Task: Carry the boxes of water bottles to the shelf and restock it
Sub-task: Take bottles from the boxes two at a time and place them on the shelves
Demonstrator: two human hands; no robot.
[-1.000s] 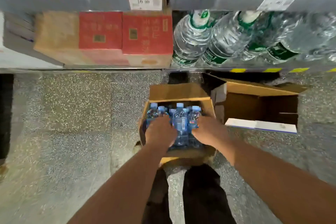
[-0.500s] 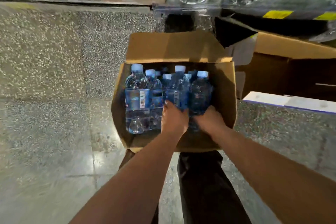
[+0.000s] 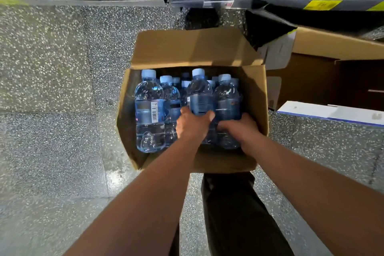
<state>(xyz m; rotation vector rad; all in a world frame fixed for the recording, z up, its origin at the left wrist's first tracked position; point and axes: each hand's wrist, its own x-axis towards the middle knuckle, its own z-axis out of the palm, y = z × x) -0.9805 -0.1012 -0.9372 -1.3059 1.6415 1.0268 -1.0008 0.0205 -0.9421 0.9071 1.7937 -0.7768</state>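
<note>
The open box (image 3: pixel 256 97) of water bottles sits on the speckled floor (image 3: pixel 52 89), just short of the shelf (image 3: pixel 270 3) that runs along the 12 o'clock edge of the view. The person's left hand (image 3: pixel 194 124) is wrapped round the middle bottle (image 3: pixel 199 93), thumb across its label. At its 3 o'clock, the right hand (image 3: pixel 241 129) curls low round the neighbouring bottle (image 3: pixel 227 97). The bottles stand packed tight, so lifting two together could drag or topple the outer bottle (image 3: pixel 148 110) at 9 o'clock. Smooth plastic gripped so low may tip or slip on the way up. The empty carton (image 3: pixel 332 43) at 2 o'clock crowds the reach to the shelf.
</note>
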